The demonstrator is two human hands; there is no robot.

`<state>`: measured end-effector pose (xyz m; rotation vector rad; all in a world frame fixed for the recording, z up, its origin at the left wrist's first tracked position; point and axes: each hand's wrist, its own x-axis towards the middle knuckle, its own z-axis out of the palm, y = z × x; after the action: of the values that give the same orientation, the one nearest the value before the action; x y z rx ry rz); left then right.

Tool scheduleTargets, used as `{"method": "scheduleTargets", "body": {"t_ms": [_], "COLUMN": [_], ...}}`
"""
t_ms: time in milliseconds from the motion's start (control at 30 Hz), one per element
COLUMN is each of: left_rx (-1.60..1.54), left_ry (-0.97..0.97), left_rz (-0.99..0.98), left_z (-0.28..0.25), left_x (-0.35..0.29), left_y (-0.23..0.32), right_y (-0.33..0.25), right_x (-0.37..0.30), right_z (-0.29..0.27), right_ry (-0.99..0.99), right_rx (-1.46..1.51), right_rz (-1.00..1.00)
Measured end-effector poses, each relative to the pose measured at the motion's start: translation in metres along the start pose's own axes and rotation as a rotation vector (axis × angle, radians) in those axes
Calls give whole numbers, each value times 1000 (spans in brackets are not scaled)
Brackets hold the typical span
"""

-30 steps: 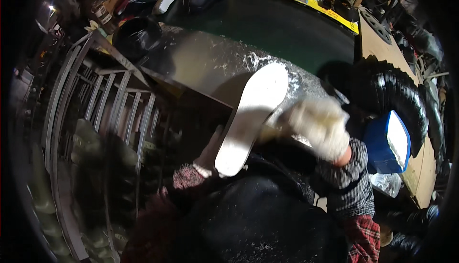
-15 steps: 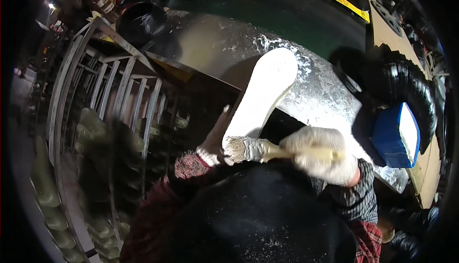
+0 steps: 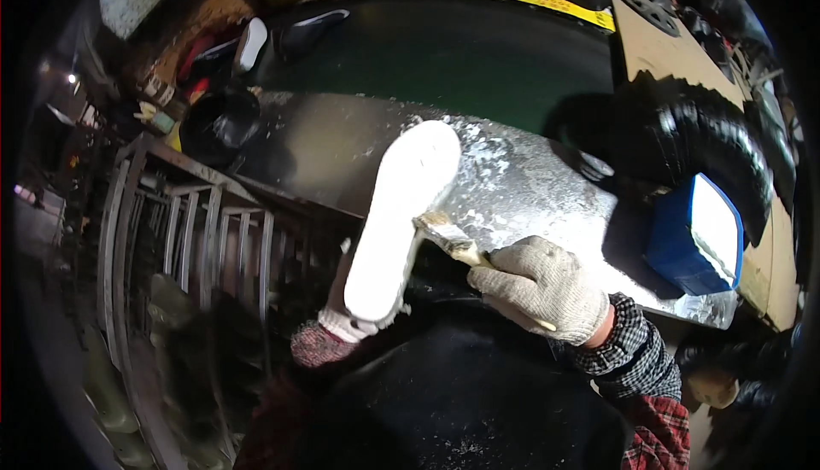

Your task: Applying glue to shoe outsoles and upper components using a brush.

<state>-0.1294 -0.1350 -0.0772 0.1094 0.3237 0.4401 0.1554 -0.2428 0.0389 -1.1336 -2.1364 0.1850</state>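
Where left grip [image 3: 336, 303] holds, sole [image 3: 397, 214] overlaps

Brush [image 3: 450, 240] moved from near end of sole [image 3: 395, 214] to right edge

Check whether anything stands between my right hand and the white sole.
Only the brush in your right hand lies between them, its tip at the right edge of the white sole. Nothing else visible stands in the way.
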Motion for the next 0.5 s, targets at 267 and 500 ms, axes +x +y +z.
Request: {"method": "scheduleTargets", "body": {"t_ms": [267, 500], "left_rx": [412, 422], "left_ry": [171, -141], "left_rz": [694, 72], "left_z": [37, 133], "left_x": [96, 236], "left_y": [106, 3], "right_y": [-10, -31], "right_x": [-83, -217], "right_z": [-88, -123], "right_ry": [647, 1585], "right_rx": [-139, -163], "right_rz": [192, 635]}}
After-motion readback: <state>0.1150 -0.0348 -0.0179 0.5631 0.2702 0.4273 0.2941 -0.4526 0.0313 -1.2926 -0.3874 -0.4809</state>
